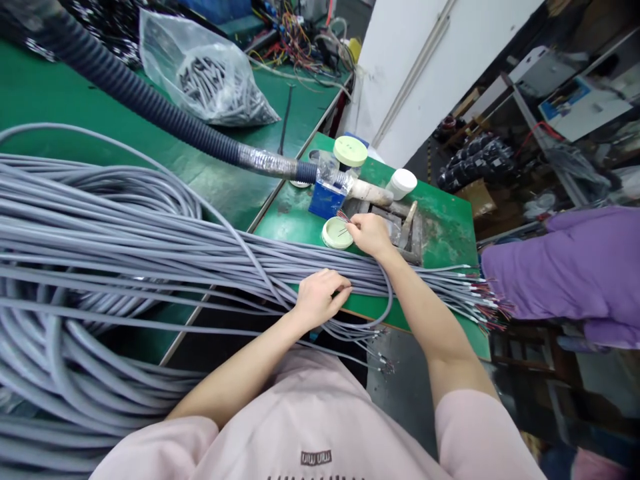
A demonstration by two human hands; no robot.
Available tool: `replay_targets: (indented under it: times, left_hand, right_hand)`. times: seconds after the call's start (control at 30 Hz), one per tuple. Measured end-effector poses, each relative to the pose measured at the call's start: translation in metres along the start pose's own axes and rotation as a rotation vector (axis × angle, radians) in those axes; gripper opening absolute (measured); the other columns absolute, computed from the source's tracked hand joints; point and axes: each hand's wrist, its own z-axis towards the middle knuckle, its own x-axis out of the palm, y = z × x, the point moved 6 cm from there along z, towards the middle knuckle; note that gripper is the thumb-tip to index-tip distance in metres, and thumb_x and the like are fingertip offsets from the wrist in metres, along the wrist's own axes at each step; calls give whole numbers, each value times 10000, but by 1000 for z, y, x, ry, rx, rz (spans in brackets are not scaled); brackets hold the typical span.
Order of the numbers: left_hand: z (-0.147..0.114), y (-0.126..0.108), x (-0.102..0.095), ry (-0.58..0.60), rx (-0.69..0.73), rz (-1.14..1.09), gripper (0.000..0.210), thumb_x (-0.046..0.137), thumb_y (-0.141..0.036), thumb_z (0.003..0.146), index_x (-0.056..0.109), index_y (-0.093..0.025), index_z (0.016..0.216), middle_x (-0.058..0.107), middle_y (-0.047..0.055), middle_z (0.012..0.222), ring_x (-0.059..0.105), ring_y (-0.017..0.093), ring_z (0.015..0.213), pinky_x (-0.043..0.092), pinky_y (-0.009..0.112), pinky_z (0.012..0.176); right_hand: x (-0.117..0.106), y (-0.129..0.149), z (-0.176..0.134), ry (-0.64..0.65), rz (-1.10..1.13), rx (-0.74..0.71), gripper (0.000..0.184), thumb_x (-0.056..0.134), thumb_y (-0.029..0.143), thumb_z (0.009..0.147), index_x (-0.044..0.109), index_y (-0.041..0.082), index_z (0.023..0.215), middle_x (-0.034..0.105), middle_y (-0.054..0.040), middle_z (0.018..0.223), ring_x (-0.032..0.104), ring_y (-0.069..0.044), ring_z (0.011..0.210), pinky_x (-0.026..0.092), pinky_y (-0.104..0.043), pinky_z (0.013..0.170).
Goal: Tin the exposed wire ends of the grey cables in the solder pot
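Note:
My right hand (371, 235) is closed in a pinch on the stripped end of a grey cable. The cable's thin wires (343, 216) point left, over a small round dish (336, 235) with a pale greenish inside. From this hand the grey cable (391, 299) loops down and back under the bundle. My left hand (320, 297) rests on the thick bundle of grey cables (240, 257), fingers loosely curled and thumb apart; I see nothing gripped in it. Several cable ends (483, 300) with bared coloured wires fan out at the bench's right end.
A corrugated hose (150, 100) crosses above the bench to a nozzle (370, 192) beside a blue box (326, 200). A dirty metal tray (415, 230), a white tub (401, 183) and a lidded jar (350, 152) stand behind. A bag (213, 83) holds grey pieces. A purple sleeve (565, 273) is at right.

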Motion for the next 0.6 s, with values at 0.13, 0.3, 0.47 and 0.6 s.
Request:
replay_targets:
  times: [0.13, 0.3, 0.47, 0.6]
  left_hand:
    - [0, 0, 0, 4, 0, 7, 142, 537, -262, 871, 630, -199, 784, 632, -7, 695, 547, 130, 683, 391, 260, 639]
    - [1, 0, -1, 2, 4, 3, 143, 535, -263, 875, 624, -197, 785, 633, -6, 704, 548, 130, 689, 393, 261, 642]
    - [1, 0, -1, 15, -2, -3, 151, 527, -271, 882, 627, -198, 795, 639, -2, 712, 554, 132, 696, 398, 260, 648]
    - [1, 1, -1, 20, -5, 11, 157, 522, -274, 885, 630, -201, 797, 648, -2, 716, 555, 133, 686, 397, 263, 649]
  right_hand:
    - [5, 4, 3, 47, -72, 6, 250, 484, 285, 819, 701, 187, 746, 709, -69, 762, 602, -198, 717, 294, -281, 593]
    - [-3, 3, 1, 30, -46, 11, 245, 490, 283, 805, 685, 183, 696, 682, -56, 697, 571, -183, 664, 268, -278, 567]
    - [-35, -34, -7, -123, 101, 31, 310, 501, 323, 785, 587, 163, 534, 534, -8, 522, 450, -129, 540, 255, -262, 543]
    - [-43, -89, -12, -171, 124, 209, 287, 523, 322, 741, 569, 163, 507, 477, 6, 487, 422, -125, 529, 274, -253, 541]
